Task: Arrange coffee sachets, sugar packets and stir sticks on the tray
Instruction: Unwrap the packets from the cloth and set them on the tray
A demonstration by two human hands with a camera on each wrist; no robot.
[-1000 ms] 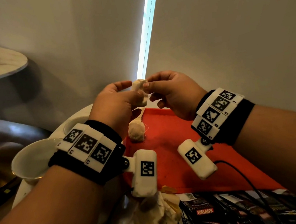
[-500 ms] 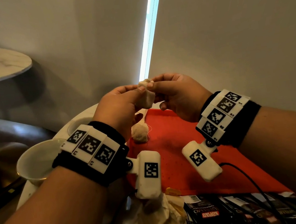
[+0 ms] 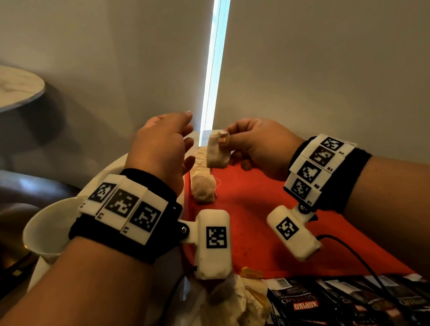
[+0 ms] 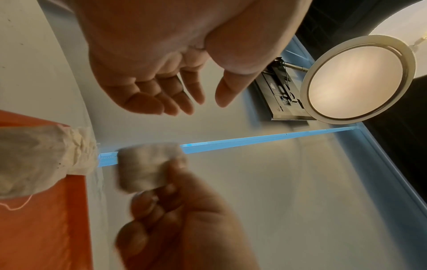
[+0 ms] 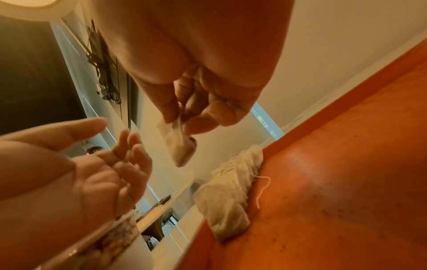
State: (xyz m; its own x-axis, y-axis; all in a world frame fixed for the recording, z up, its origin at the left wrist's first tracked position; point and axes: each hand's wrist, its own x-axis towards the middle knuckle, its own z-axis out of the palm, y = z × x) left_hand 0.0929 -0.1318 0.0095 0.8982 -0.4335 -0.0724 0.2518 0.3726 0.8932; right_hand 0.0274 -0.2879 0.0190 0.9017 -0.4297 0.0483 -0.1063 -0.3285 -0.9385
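tea bag (image 3: 203,189) on the tray's (image 3: 254,198) far left edge; cup (image 3: 45,234) left of tray; sachets (image 3: 337,308) nearest

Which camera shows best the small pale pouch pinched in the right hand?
The head view: the small pale pouch hangs sharp from the right hand over the red tray. The left wrist view shows it blurred; the right wrist view, edge-on.
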